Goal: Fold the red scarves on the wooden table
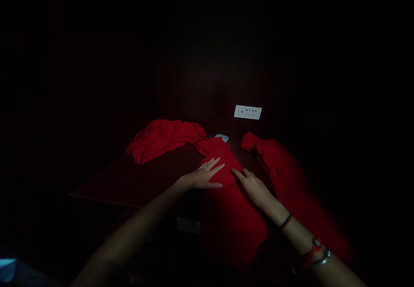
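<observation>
A red scarf (233, 218) lies lengthwise on the dark table, its near end hanging over the front edge. My left hand (207, 178) rests on the upper part of this scarf with its fingers spread, a ring on one of them. At the scarf's right edge is my right hand (254, 186), palm down. Its thumb reaches out over the cloth, apart from the other fingers, which are bent and partly hidden. Both hands touch the cloth. The scarf's far end looks folded or bunched.
A second red scarf (168, 136) with fringe lies crumpled at the back left. Another red cloth (287, 175) runs down the right side. A phone (222, 138) with a lit screen lies at the back, below a white wall socket (247, 112). The surroundings are very dark.
</observation>
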`<action>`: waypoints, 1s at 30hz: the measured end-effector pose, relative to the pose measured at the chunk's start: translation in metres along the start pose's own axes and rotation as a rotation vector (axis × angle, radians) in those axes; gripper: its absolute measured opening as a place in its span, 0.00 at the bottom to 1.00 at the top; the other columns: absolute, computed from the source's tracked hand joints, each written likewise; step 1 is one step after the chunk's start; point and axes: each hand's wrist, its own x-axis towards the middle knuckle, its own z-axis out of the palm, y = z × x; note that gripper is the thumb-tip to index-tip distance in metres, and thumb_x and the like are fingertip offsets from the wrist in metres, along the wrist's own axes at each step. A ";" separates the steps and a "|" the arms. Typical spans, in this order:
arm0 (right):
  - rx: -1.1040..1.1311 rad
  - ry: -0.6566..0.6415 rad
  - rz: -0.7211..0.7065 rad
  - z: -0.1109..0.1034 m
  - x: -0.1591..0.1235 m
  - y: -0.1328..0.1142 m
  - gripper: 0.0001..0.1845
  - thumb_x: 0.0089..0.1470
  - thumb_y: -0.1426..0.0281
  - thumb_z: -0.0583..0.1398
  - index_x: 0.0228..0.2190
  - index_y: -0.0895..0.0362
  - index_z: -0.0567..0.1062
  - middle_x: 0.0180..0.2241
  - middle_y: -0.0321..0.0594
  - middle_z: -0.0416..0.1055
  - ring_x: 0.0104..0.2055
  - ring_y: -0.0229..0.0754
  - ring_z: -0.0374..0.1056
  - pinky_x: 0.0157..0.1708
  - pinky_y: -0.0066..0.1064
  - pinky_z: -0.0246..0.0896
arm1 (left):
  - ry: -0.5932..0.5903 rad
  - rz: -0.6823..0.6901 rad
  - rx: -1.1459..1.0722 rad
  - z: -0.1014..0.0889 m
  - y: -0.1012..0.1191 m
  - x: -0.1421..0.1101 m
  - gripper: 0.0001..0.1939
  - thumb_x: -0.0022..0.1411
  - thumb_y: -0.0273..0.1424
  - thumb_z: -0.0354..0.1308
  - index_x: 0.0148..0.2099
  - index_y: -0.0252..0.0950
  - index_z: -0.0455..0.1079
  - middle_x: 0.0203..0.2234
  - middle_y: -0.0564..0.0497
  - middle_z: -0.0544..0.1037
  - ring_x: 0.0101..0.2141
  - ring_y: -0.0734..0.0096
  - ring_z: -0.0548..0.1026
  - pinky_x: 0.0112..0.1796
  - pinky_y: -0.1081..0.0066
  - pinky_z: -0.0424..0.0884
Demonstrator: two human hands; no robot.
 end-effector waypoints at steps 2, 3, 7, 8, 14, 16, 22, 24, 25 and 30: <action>0.014 -0.059 0.000 -0.003 -0.001 -0.001 0.25 0.51 0.78 0.44 0.51 0.54 0.55 0.39 0.45 0.64 0.36 0.38 0.65 0.35 0.25 0.56 | 0.000 0.009 0.009 -0.001 -0.003 -0.003 0.41 0.48 0.50 0.51 0.60 0.45 0.38 0.58 0.49 0.32 0.56 0.55 0.32 0.52 0.57 0.38; 0.009 -0.068 0.003 -0.004 -0.003 -0.001 0.24 0.51 0.78 0.44 0.50 0.54 0.57 0.38 0.45 0.65 0.34 0.38 0.66 0.33 0.26 0.57 | -0.001 0.014 0.016 -0.001 -0.004 -0.004 0.41 0.48 0.50 0.51 0.60 0.45 0.38 0.58 0.49 0.32 0.56 0.56 0.32 0.52 0.58 0.37; -0.024 -0.023 0.023 -0.004 -0.015 0.005 0.22 0.50 0.78 0.44 0.46 0.55 0.63 0.36 0.45 0.66 0.34 0.41 0.66 0.32 0.29 0.57 | -0.012 0.024 0.022 -0.004 -0.007 -0.007 0.42 0.46 0.50 0.52 0.60 0.45 0.38 0.58 0.49 0.32 0.56 0.56 0.31 0.52 0.58 0.37; 0.005 -0.037 0.008 -0.005 -0.016 0.009 0.22 0.50 0.78 0.44 0.46 0.55 0.64 0.37 0.45 0.66 0.35 0.40 0.65 0.33 0.29 0.57 | -0.022 0.020 0.010 -0.005 -0.008 -0.006 0.43 0.45 0.50 0.54 0.59 0.45 0.39 0.58 0.50 0.32 0.56 0.56 0.31 0.52 0.58 0.37; 0.244 0.055 0.155 -0.025 0.029 0.041 0.18 0.51 0.71 0.46 0.42 0.58 0.68 0.41 0.45 0.66 0.42 0.40 0.62 0.40 0.26 0.54 | 0.213 -0.055 -0.160 -0.027 -0.021 0.021 0.30 0.54 0.42 0.49 0.57 0.39 0.50 0.55 0.47 0.53 0.54 0.65 0.51 0.51 0.68 0.49; 0.316 0.077 0.296 -0.026 0.060 0.047 0.19 0.51 0.69 0.46 0.42 0.60 0.68 0.42 0.46 0.66 0.43 0.41 0.62 0.40 0.26 0.53 | 0.416 -0.271 -0.167 -0.033 -0.030 0.039 0.19 0.57 0.36 0.46 0.50 0.35 0.62 0.47 0.45 0.66 0.47 0.68 0.62 0.47 0.71 0.55; 0.460 -0.067 0.537 0.006 0.131 0.040 0.23 0.50 0.62 0.47 0.39 0.65 0.70 0.39 0.52 0.68 0.41 0.45 0.64 0.34 0.27 0.57 | 0.473 -0.686 -0.183 -0.024 -0.059 0.074 0.12 0.53 0.36 0.50 0.27 0.33 0.68 0.25 0.46 0.73 0.30 0.67 0.71 0.31 0.72 0.63; 0.464 -0.066 0.586 0.018 0.137 0.035 0.23 0.49 0.61 0.48 0.39 0.64 0.70 0.39 0.52 0.68 0.40 0.46 0.65 0.32 0.27 0.58 | 0.460 -0.718 -0.198 -0.017 -0.064 0.079 0.14 0.51 0.40 0.52 0.25 0.33 0.67 0.24 0.46 0.73 0.29 0.66 0.71 0.29 0.72 0.63; 0.464 -0.065 0.605 0.023 0.138 0.033 0.22 0.49 0.61 0.48 0.39 0.63 0.69 0.40 0.52 0.67 0.40 0.46 0.65 0.32 0.28 0.58 | 0.469 -0.730 -0.215 -0.014 -0.066 0.082 0.14 0.49 0.41 0.54 0.27 0.34 0.67 0.24 0.47 0.73 0.29 0.66 0.71 0.28 0.73 0.63; 0.477 0.059 0.637 0.036 0.132 0.030 0.18 0.50 0.67 0.47 0.43 0.56 0.64 0.40 0.46 0.67 0.39 0.43 0.65 0.32 0.28 0.56 | 0.600 -0.769 -0.414 -0.003 -0.067 0.094 0.22 0.46 0.31 0.58 0.45 0.34 0.60 0.28 0.50 0.73 0.27 0.74 0.71 0.27 0.77 0.63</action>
